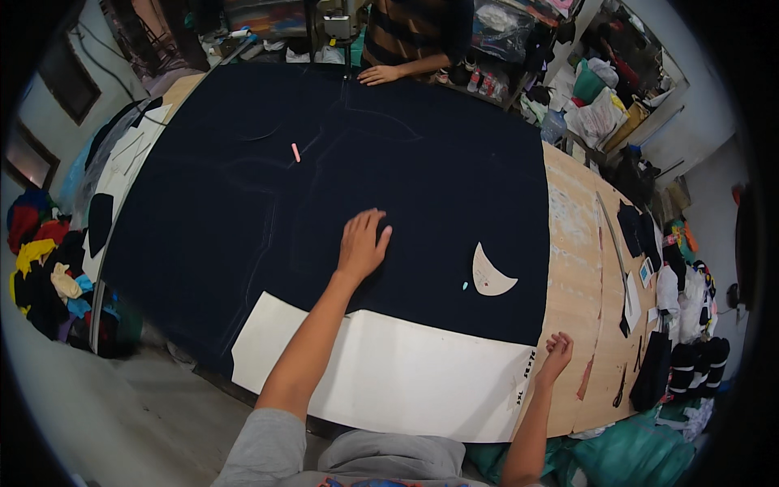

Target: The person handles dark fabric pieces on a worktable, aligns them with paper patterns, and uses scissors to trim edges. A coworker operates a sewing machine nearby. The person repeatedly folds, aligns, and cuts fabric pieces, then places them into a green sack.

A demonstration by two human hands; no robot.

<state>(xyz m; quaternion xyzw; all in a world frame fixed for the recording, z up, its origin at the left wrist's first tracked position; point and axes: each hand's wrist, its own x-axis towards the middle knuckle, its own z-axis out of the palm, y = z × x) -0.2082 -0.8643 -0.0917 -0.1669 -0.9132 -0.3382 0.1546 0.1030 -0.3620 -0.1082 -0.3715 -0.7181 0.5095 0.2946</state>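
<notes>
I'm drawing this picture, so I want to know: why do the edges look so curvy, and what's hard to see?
Head view: the fisheye lens makes the plywood table look bent, and the rim fades to black; head view again: the dark cloth leaves its pale marking lines looking faint, while the white pattern sheet stands out brightly.

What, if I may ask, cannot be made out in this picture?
All in the head view:
Left hand: its back hides the palm; contact with the dark cloth is unclear.
Co-worker: head cut off by the top edge.
Pale lines: partly too faint to follow.
White sheet: hides whatever lies beneath.
Right forearm: cut off by the lower edge.
</notes>
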